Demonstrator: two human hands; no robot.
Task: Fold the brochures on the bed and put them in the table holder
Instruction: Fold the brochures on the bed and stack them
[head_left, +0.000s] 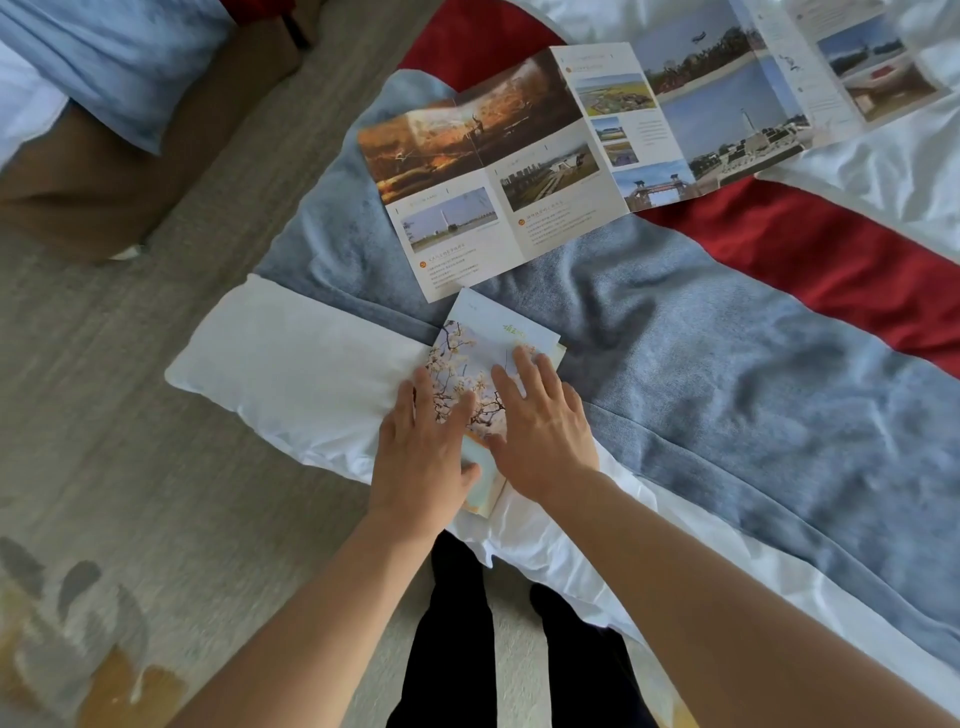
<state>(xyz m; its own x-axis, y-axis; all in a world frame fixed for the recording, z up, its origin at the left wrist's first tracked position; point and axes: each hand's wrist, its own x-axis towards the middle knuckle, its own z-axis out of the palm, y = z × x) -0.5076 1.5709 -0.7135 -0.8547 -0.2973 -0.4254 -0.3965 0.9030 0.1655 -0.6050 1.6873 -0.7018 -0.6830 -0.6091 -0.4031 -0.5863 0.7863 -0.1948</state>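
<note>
Fingers (524, 371) of both hands lie straight and slightly spread, flat on a folded brochure (480, 364) with a blossom-branch cover. Left hand (423, 449) covers the brochure's lower left part, its thumb reaching toward the bottom corner; right hand (540, 431) presses the lower right part, its fingertips pointing toward 12 o'clock and ending near the green lettering on the pale panel. Neither hand curls around or pinches the paper; both palms face down. Between the two thumbs a strip of the cover and a pale green panel shows.

The folded brochure rests at the near edge of the bed, partly on the white sheet (296, 364) and partly on the grey-blue blanket (701, 364), tilted so its long side runs from about 6 toward 12 o'clock. At 6 o'clock from the hands, two legs in black trousers (457, 623) stand on the pale carpet (104, 415).

At about 1 o'clock from the hands, a large unfolded brochure (545, 166) lies open and flat, its near corner just touching or just beside the top of the folded one; I cannot tell which. Its panels show landscape photographs and blocks of small print, and it stretches across the blanket and a red cloth (810, 249) toward 2 o'clock. Farther at 2 o'clock, another unfolded sheet (857, 67) lies on the white bedding.

At 10 o'clock, well apart, a brown seat (78, 171) carries a light blue cushion (130, 57).
</note>
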